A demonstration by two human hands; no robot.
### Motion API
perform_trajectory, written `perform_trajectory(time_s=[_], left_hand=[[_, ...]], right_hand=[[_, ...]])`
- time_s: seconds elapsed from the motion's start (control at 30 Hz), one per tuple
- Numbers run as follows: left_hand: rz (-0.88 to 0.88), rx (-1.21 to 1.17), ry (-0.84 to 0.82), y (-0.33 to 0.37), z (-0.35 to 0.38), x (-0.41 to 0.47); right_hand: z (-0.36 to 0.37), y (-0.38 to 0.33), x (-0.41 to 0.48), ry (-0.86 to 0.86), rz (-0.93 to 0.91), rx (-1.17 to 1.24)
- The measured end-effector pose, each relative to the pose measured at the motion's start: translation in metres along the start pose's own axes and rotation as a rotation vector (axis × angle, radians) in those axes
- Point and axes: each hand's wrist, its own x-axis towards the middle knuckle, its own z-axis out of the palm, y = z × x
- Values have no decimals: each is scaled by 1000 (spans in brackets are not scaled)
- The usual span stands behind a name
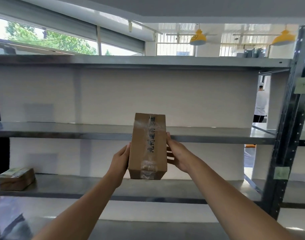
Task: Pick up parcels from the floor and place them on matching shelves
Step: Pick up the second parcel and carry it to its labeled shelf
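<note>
A brown cardboard parcel (pixel 148 146), sealed with clear tape and marked with dark handwriting, is held up in front of a grey metal shelf unit. My left hand (pixel 119 163) presses its left side and my right hand (pixel 178 156) grips its right side. The parcel's far end overlaps the front edge of the middle shelf (pixel 61 131); I cannot tell whether it rests on that shelf. The shelf below (pixel 96 187) lies behind its lower end.
A small brown parcel (pixel 15 179) with a printed top sits at the left end of the lower shelf. A dark upright post (pixel 287 135) with green paper labels bounds the unit on the right. A person in white stands in the doorway beyond (pixel 260 106).
</note>
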Motion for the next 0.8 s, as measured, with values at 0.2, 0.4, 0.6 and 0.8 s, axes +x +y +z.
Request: perform_trajectory(time_s=[0.2,0.4,0.6,0.8], left_hand=[[68,193,-38,0,-44,-3],[-32,91,-11,-8,-66,-10],[-37,-58,118,-5,-82,-23],[-42,-87,170,4,-109,-39]], right_hand=[[36,9,6,15,5,-97],[57,4,-2,15,14,-195],[76,17,0,-57,-18,-149],[97,35,2,-172,-9,-43]])
